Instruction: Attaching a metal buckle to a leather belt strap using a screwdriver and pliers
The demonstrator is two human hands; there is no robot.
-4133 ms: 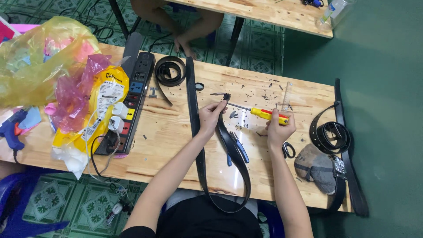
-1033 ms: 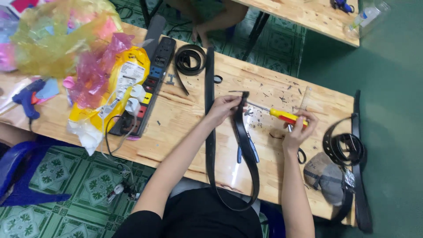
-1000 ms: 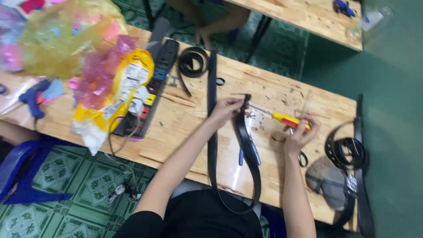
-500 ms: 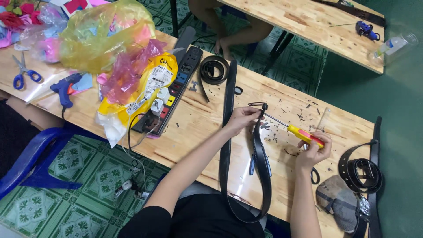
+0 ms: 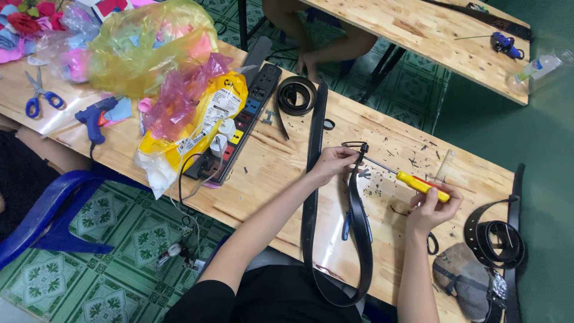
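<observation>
On the pale wooden counter (image 5: 281, 173), the left hand (image 5: 332, 164) pinches the metal buckle end (image 5: 356, 147) of the long black leather belt (image 5: 359, 227), fingers closed tight around it, the strap looping down off the counter's near edge toward the lap. Moving right, the yellow-handled screwdriver (image 5: 412, 181) lies nearly level, its tip at the buckle, and the right hand (image 5: 431, 208) wraps the handle's end, fingers curled firm. To do this well, I'd say keep the buckle pressed steady, the shaft square to the screw, and turn slowly so the tip doesn't skate onto the leather.
</observation>
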